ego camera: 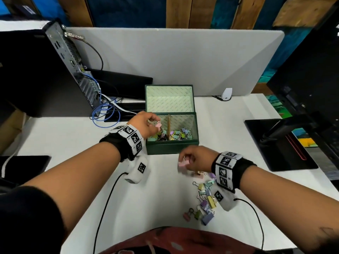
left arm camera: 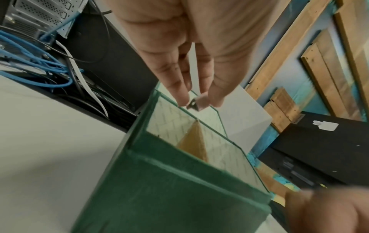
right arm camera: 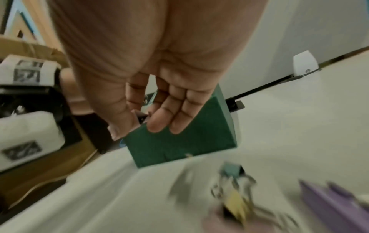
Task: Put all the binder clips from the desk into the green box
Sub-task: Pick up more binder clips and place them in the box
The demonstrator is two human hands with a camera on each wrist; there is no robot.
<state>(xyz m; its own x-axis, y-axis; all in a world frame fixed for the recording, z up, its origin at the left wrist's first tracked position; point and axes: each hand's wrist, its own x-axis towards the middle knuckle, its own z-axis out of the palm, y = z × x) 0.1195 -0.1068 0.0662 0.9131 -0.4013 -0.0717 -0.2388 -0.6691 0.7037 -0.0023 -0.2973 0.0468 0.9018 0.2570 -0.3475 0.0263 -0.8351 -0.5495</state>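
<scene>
From the head view I see my left hand (ego camera: 145, 123) pinching a pink clip (ego camera: 158, 125) over the green box (ego camera: 172, 149), which sits open on the white surface (ego camera: 73, 143) with many clips inside. My right hand (ego camera: 198, 158) holds another pink clip (ego camera: 183, 164) just before the box; loose binder clips (ego camera: 205, 198) lie near it. A computer tower (ego camera: 45, 70) and grey partition (ego camera: 174, 57) stand behind.

Left wrist: fingertips (left arm camera: 180, 94) nip the clip above the rim.

Right wrist: blurred, the grip seems closed on a clip.
</scene>
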